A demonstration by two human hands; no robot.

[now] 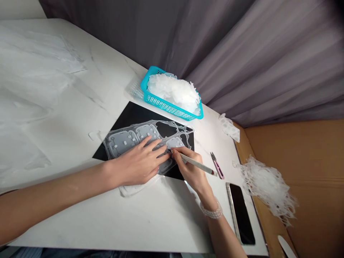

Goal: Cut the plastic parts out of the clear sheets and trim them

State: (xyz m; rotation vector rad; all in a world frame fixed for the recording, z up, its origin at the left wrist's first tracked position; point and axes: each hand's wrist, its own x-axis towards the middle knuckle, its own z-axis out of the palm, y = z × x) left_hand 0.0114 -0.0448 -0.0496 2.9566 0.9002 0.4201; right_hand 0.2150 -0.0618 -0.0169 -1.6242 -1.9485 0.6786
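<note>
A translucent sheet of moulded, rounded panels [122,143] lies on a black mat [129,114], part of it hanging over the mat's near edge. My left hand [141,163] rests flat on the sheet with its fingers spread, covering some of the panels. Toward the sheet's right side, my right hand [192,168] grips a slim, whitish pen-like tool [197,164] with a reddish spot near its back end. Its tip is down by my left fingertips and too hidden to make out. Thin web-like strips [185,130] stand around open gaps at the sheet's far right.
A blue basket [168,106] heaped with whitish translucent pieces [174,87] stands behind the mat. To the right are pink-handled snips [217,165], a phone [241,214] and a pile of webby scraps [268,186] at the table edge. Clear plastic film [34,79] covers the left side.
</note>
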